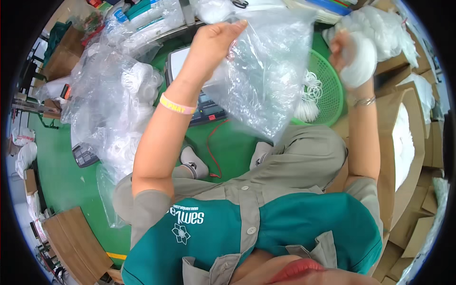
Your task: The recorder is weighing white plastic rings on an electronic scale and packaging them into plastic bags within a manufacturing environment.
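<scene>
My left hand (216,45), raised at the top middle, pinches the upper edge of a clear plastic bag (268,71). The bag hangs down above my knees, and its mouth is hard to make out. Over to the right, my right hand (338,52) is closed round a white round coil (362,59), blurred and seen partly from the side. A green mesh basket (336,88) stands between my hands, partly behind the bag, with looped white cords (308,99) in it. Below my left hand sits a scale (204,107), partly covered by my forearm and the bag.
Large clear bags (95,90) with white coils (137,80) lie at my left. An open cardboard box (418,137) with white contents stands at my right, near more cartons. A red cable (210,147) runs along the green floor between my feet. Scissors (240,4) lie at the far edge.
</scene>
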Demonstrator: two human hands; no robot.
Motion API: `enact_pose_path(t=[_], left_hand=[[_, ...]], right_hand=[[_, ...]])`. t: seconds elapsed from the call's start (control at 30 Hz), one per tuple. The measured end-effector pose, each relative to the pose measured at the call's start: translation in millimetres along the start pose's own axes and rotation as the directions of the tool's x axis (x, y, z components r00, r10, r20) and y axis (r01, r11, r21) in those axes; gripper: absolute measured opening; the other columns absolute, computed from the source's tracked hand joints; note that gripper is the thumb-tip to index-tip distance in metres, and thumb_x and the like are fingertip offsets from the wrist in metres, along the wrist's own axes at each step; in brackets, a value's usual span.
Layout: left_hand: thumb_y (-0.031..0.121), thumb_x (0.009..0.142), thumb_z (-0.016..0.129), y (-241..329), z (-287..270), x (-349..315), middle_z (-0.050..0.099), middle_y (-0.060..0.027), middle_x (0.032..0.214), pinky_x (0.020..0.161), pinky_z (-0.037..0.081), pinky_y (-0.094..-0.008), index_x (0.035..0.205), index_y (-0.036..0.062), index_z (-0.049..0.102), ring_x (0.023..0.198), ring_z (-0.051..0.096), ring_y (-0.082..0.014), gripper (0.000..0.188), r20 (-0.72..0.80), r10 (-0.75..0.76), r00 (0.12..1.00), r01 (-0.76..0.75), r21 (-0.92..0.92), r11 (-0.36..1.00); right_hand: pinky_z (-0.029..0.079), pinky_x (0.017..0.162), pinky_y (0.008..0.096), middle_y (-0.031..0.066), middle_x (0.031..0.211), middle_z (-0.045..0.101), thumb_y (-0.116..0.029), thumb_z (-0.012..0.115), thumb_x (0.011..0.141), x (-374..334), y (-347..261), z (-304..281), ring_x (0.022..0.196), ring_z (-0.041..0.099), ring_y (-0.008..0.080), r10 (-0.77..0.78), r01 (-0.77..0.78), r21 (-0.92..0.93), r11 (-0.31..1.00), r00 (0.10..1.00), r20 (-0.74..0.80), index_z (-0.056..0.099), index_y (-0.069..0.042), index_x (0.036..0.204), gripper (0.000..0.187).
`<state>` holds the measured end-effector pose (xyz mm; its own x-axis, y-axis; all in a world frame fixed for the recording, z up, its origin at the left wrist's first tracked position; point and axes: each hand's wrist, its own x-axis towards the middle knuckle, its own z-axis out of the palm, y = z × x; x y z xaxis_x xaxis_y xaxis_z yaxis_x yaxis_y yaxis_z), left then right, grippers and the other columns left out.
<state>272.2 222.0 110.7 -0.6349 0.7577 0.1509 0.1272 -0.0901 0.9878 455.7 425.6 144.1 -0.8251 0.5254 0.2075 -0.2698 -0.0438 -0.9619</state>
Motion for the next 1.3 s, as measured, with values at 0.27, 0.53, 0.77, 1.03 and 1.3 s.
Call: enact_pose_path(t=[0.27,0.53,0.77,1.03,1.3], left_hand=[[0.013,0.079,0.06,-9.3,-8.5,-36.8,0.055,-0.0003,0.08,0.058,0.041,-0.0211,0.086,0.0063,0.05,0.068,0.051,-0.0068,0.014,0.243,-0.139,0.96,0.171,-0.117,0.978],[0.006,0.073,0.061,16.9,-34.8,-40.8,0.046,0.0066,0.076,0.046,0.032,-0.0167,0.08,0.0137,0.038,0.059,0.04,-0.0005,0.026,0.178,-0.152,0.972,0.147,0.042,0.988],[-0.014,0.063,0.04,35.5,-46.8,-76.1,0.049,-0.013,0.089,0.075,0.042,-0.0339,0.103,0.0038,0.047,0.084,0.051,-0.0295,0.044,0.414,0.129,0.901,-0.413,0.729,0.546],[0.006,0.068,0.057,17.0,-35.0,-85.8,0.06,-0.0096,0.085,0.071,0.045,-0.0339,0.089,0.0054,0.061,0.084,0.056,-0.0269,0.021,0.251,-0.005,0.968,-0.223,0.869,0.443],[-0.002,0.065,0.049,-13.1,-5.2,-61.6,0.044,-0.0136,0.121,0.069,0.042,-0.0242,0.132,0.0011,0.029,0.07,0.047,-0.0162,0.07,0.34,-0.206,0.918,0.031,0.454,0.89]], right_hand=[[0.041,0.058,0.0231,-0.0014,0.068,0.054,-0.009,0.058,0.08,-6.2,54.6,59.6,0.066,0.049,0.0054,0.145,0.063,-0.429,0.901,0.889,0.435,0.053,-0.004,0.074,0.009],[0.043,0.076,0.0256,0.0099,0.1,0.06,-0.008,0.063,0.069,6.3,14.8,52.7,0.091,0.057,0.0138,-0.189,0.44,-0.701,0.562,0.893,0.409,0.055,-0.002,0.102,0.035],[0.043,0.062,0.0381,0.0201,0.071,0.056,-0.003,0.051,0.064,19.0,51.9,56.4,0.068,0.053,0.0367,0.13,0.456,-0.823,0.338,0.844,0.521,0.056,-0.001,0.08,0.016],[0.046,0.06,0.0391,0.0118,0.079,0.056,-0.001,0.054,0.062,-3.9,40.2,79.2,0.071,0.056,0.0317,-0.31,0.634,-0.705,0.319,0.773,0.554,0.054,-0.007,0.083,0.022],[0.049,0.071,0.0353,0.0163,0.09,0.057,-0.006,0.065,0.064,3.4,102.7,69.8,0.088,0.058,0.0281,0.404,0.611,-0.757,0.234,0.647,0.647,0.047,-0.005,0.112,0.051]])
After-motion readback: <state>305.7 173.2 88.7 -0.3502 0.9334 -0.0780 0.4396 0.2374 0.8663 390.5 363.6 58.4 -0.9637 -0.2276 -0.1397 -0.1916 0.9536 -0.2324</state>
